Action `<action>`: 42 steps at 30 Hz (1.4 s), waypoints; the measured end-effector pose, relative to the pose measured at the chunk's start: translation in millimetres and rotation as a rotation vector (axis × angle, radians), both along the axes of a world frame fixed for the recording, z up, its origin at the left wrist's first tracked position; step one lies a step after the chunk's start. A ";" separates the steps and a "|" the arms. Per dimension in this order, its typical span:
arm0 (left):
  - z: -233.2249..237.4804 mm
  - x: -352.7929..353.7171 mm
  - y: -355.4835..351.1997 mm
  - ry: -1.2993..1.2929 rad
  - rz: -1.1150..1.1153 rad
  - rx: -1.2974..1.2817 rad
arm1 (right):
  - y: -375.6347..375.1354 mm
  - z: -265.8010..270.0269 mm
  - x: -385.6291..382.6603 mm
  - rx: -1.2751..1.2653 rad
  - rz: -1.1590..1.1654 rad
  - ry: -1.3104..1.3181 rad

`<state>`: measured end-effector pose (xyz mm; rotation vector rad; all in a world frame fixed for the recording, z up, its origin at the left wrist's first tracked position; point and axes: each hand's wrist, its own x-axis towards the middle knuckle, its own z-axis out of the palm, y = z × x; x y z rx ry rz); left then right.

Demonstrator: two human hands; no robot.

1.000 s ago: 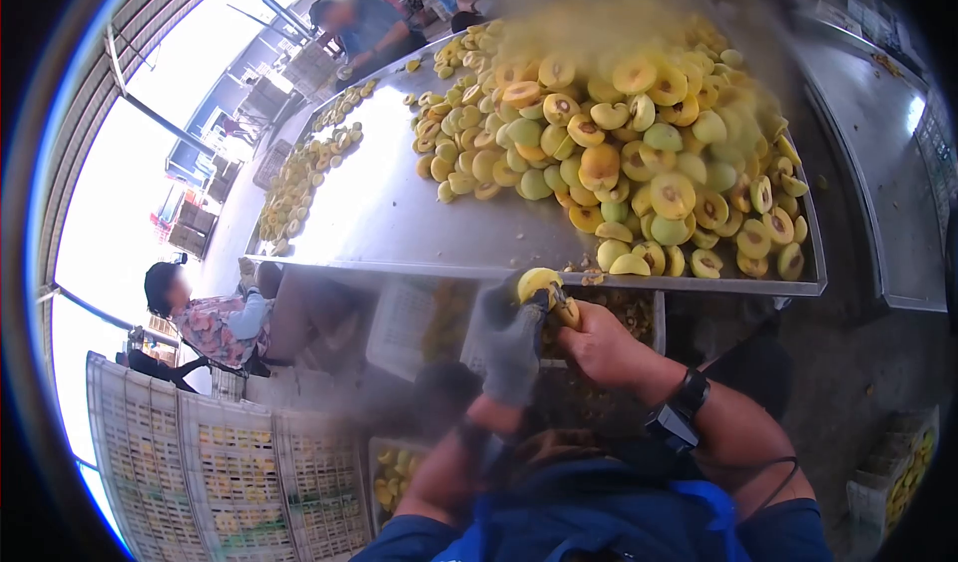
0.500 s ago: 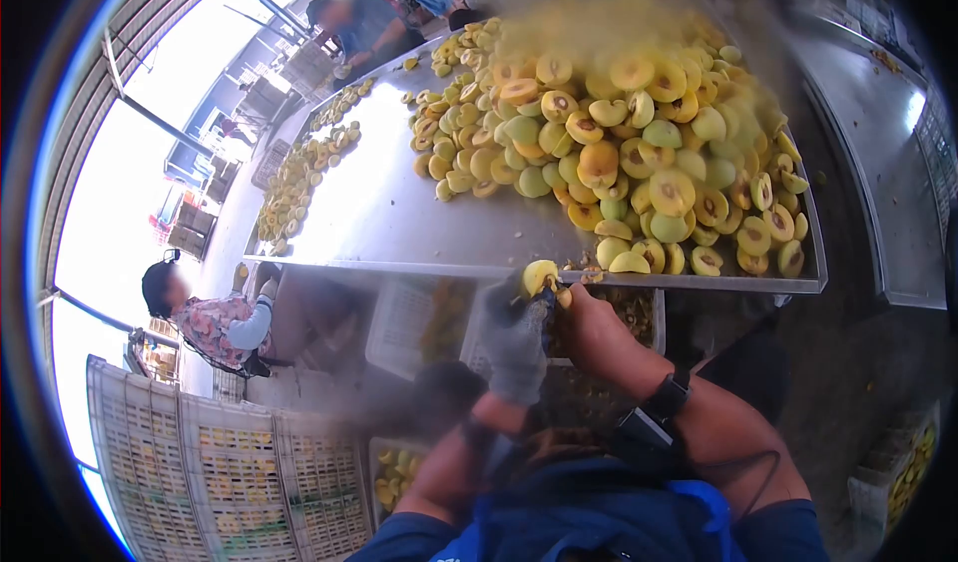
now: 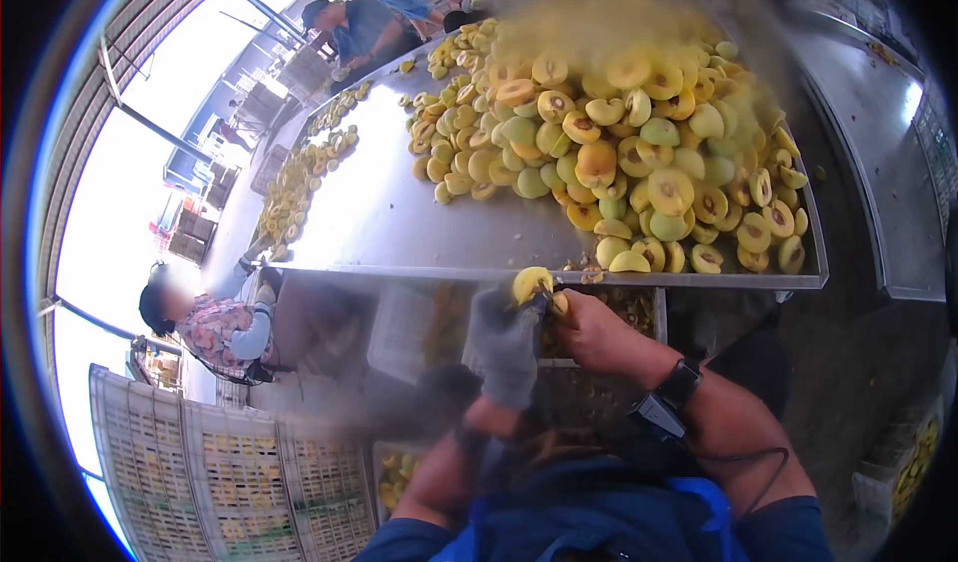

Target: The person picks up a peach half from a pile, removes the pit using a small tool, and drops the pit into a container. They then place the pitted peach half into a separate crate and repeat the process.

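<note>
At the near edge of a metal table (image 3: 349,243), my left hand (image 3: 507,347), in a grey glove, is closed around a yellow peach half (image 3: 532,283). My bare right hand (image 3: 604,330) meets it from the right, fingers curled. A small yellow piece shows by its fingertips, and something dark lies between the hands, but I cannot make out what the right hand grips. Beyond them, a large pile of halved, yellow-green peaches (image 3: 671,192) covers the table's right part, many with brown pit hollows facing up.
Below the table edge stand a white crate (image 3: 399,337) and a bin of scraps (image 3: 639,312). Stacked plastic crates (image 3: 239,472) stand at lower left. A person in a floral top (image 3: 215,332) works at the table's left end; another person (image 3: 359,33) is at the far side.
Both hands and the peach half have shifted slightly left and down. The person at the left has reached an arm towards the fruit on the table.
</note>
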<state>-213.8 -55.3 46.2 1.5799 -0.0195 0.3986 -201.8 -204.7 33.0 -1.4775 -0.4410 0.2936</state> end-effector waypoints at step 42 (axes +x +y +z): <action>22.8 -3.4 -6.8 0.204 -0.104 -0.268 | 2.9 37.5 -28.9 -0.110 -0.010 0.019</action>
